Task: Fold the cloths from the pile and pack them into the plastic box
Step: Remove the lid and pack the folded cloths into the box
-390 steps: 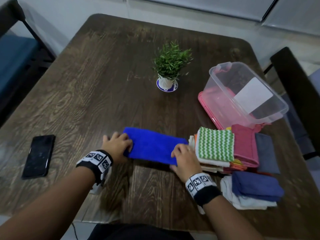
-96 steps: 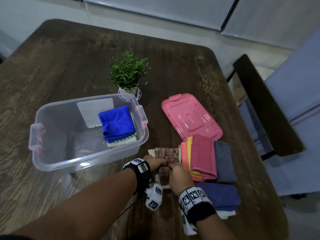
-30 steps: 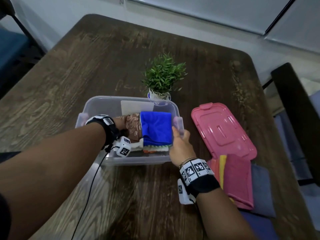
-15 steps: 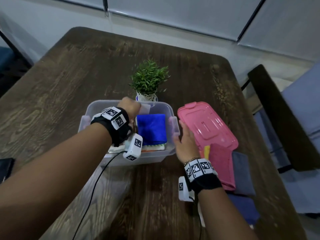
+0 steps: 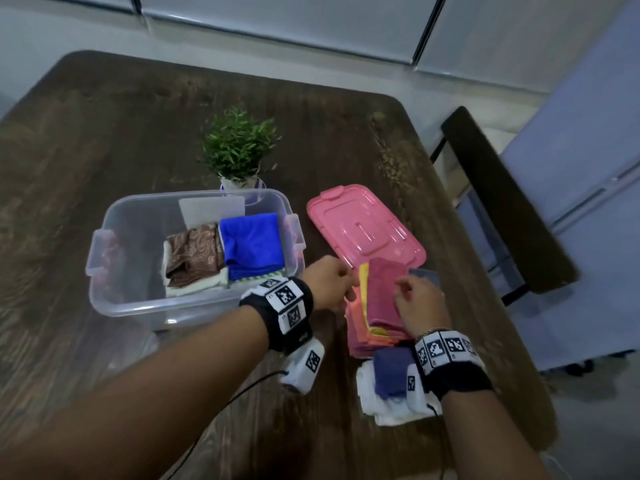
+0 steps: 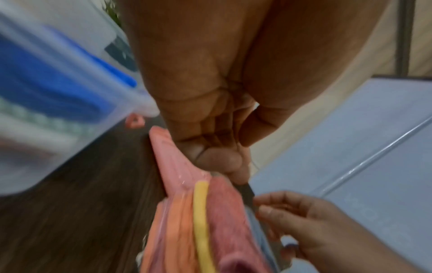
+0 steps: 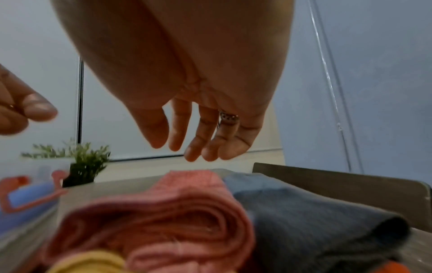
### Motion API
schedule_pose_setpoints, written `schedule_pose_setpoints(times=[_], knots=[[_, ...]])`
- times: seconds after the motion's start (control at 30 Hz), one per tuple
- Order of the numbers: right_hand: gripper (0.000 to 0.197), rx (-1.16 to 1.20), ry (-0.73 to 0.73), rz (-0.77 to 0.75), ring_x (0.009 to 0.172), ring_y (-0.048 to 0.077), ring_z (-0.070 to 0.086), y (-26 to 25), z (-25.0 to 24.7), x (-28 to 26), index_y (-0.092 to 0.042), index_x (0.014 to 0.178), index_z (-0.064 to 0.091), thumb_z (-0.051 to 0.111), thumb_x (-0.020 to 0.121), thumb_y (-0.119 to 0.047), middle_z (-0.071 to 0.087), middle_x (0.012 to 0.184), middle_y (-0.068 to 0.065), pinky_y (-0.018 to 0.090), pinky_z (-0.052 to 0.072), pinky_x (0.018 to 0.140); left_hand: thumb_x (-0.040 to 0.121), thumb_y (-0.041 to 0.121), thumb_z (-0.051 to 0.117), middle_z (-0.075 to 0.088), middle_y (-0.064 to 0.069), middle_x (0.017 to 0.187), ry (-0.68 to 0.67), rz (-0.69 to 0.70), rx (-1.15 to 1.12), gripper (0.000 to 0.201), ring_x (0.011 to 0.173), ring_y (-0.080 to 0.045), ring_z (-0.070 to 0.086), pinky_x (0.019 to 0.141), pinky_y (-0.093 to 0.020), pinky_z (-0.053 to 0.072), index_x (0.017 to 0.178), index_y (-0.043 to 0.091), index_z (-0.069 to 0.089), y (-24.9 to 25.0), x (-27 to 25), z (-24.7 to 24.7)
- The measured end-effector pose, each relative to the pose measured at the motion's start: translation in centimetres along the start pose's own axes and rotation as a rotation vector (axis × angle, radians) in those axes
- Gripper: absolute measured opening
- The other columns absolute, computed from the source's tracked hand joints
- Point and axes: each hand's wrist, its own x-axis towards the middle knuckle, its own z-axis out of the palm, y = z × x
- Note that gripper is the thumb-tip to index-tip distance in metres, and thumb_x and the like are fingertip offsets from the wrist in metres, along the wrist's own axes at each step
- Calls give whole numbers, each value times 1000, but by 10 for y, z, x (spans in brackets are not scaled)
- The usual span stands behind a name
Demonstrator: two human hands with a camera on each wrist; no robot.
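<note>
**Reaching for the next cloth**

Your left hand [image 5: 330,285] and right hand [image 5: 417,303] hover over the pile [image 5: 381,306] beside the pink lid [image 5: 360,230], fingers loosely curled and holding nothing. Next, pinch the pink cloth [image 5: 386,289] on top. The plastic box [image 5: 138,296] shows two stacks, topped by one brown cloth [image 5: 194,252] and one blue cloth [image 5: 252,240].

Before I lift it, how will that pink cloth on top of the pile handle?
The pink cloth is probably floppy: its folded layers look soft and rounded in the right wrist view. It is likely light. Lifted by one edge it may unfold, and could drag the yellow cloth beneath.
</note>
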Motion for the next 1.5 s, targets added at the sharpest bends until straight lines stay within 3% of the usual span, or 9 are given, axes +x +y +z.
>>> schedule_pose_setpoints(times=[0.17,0.33,0.53,0.87,1.0,1.1,1.23,1.37,1.5], knots=[[41,-119,-234,51,115,29,54,15,31,1,-18,129,59,65,91,-34,52,128,9,38,44,101,89,17,49,68,-15,89,28,-185,94,27,79,-28,63,63,-27,47,98,0,67,-39,32,41],[39,-37,-228,81,115,28,54,28,36,-1,-19,128,57,65,91,-30,48,130,8,38,43,103,87,11,51,67,-18,91,95,-207,3,21,82,-32,66,69,-37,53,96,0,66,-45,47,75],[38,16,-221,64,117,27,53,33,34,0,-14,129,58,64,92,-23,52,130,10,36,42,102,86,13,53,69,-15,104,188,-194,23,21,100,-31,65,71,-26,45,99,5,67,-33,59,90],[33,90,-173,73,111,30,58,36,35,-9,-8,129,58,53,98,-15,54,129,14,32,42,96,84,42,59,46,-8,137,242,-251,156,48,123,-34,44,108,-40,35,129,26,52,-33,66,115],[35,101,-172,76,113,29,56,31,34,-13,-8,130,57,53,96,-11,52,131,13,32,41,97,83,38,65,45,-7,133,283,-216,90,46,116,-28,47,100,-30,41,124,21,53,-32,65,114],[41,135,-159,68,118,25,54,27,34,-17,-10,132,57,59,92,-8,52,132,8,29,39,101,78,34,75,65,-3,101,231,-234,-208,48,84,-18,63,61,-17,50,116,14,55,-36,62,109],[39,185,-64,-30,116,16,54,16,30,-23,-16,130,60,64,91,-16,54,129,0,23,38,102,58,32,83,74,-8,79,200,-260,-482,38,72,-24,72,74,-38,61,86,8,70,-42,61,98],[58,395,75,32,117,16,52,18,23,-23,-30,135,48,72,82,-34,44,132,-7,39,48,100,45,30,76,76,-11,83,195,-205,-594,49,78,-26,73,75,-39,61,89,8,73,-39,59,86],[82,811,23,260,120,19,58,21,19,-17,-22,142,44,84,72,-35,54,139,3,46,48,102,51,26,71,74,-14,87,131,-149,-660,51,79,-33,71,77,-46,60,98,5,69,-32,54,82]])
